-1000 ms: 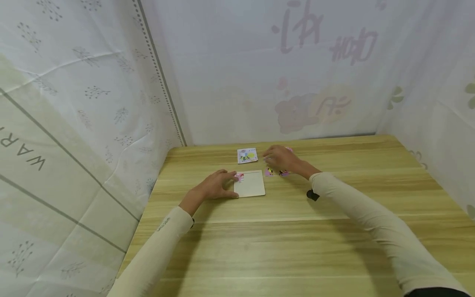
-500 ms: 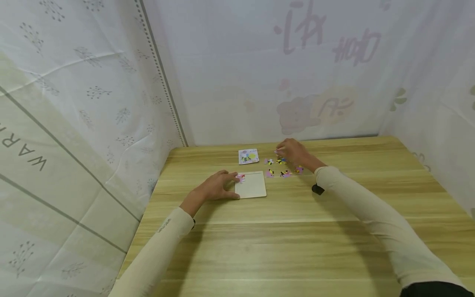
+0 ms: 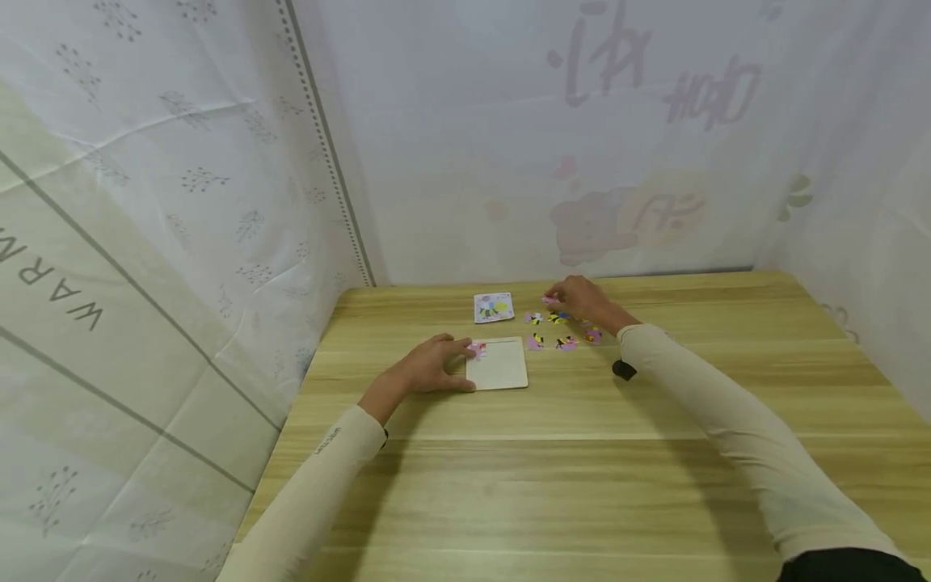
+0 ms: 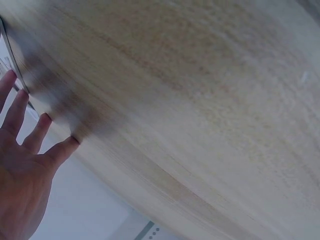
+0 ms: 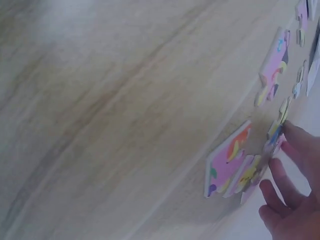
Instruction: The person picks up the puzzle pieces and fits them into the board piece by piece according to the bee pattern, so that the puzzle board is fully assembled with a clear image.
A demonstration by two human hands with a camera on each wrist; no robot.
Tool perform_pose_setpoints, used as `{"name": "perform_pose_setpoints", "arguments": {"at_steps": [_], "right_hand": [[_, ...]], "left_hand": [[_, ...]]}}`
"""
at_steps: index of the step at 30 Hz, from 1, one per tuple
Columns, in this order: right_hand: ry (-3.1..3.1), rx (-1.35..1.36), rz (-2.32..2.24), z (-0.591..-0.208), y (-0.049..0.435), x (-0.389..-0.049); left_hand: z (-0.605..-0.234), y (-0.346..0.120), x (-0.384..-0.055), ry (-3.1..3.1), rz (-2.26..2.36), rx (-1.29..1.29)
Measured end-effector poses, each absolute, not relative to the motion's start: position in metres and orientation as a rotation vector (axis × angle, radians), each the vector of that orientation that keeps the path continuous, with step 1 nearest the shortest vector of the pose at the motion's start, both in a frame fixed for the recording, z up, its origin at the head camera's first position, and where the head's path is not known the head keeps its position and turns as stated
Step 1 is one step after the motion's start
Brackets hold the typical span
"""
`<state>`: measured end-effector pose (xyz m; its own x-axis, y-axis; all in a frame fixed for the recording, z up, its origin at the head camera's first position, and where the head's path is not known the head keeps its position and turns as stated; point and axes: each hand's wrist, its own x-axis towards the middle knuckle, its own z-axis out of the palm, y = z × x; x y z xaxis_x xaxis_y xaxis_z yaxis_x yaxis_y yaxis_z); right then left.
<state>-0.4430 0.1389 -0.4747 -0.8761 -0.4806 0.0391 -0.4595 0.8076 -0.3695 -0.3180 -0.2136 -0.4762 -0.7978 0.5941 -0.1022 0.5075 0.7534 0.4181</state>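
Observation:
In the head view my left hand (image 3: 435, 365) rests at the left edge of a pale puzzle tray (image 3: 502, 372), thumb at the near corner. Its fingers look straight and spread in the left wrist view. A pink puzzle piece (image 3: 479, 349) lies in the tray's far left corner, partly behind the fingertips. My right hand (image 3: 582, 299) pinches another pink jigsaw piece (image 3: 549, 300) between thumb and fingers, beyond the tray to the right. Around and under that hand lie several loose jigsaw pieces (image 3: 566, 343) in pink, yellow and black; its fingers hide some of them.
A small picture card (image 3: 494, 307) with a striped bee-like drawing lies behind the tray. The wooden table (image 3: 509, 485) ends at a hanging cloth (image 3: 451, 162) at the back, with more patterned cloth (image 3: 204, 234) on the left.
My right hand has moved right and back from beside the card to the far loose pieces, uncovering several, and now holds a pink piece. My left hand stays at the tray.

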Motion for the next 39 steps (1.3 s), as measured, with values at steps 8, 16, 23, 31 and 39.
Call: {"name": "perform_pose_setpoints", "arguments": {"at_steps": [8,16,23,31,39], "right_hand": [[2.834,-0.764,-0.615,-0.473,0.136,-0.447],[2.847,-0.944,-0.627,-0.478,0.137,-0.449],[2.849,-1.070,-0.620,-0.482,0.139,-0.453],[2.814,-1.145,-0.699,-0.472,0.137,-0.445],[2.744,-1.299,-0.859,-0.470,0.133,-0.430]], "left_hand": [[-0.475,-0.212,-0.318,2.731,0.525,0.871],[-0.477,-0.212,-0.317,2.733,0.535,0.880],[-0.477,-0.213,-0.318,2.728,0.541,0.884],[-0.477,-0.212,-0.317,2.734,0.532,0.874],[-0.476,-0.211,-0.315,2.739,0.523,0.875]]}}
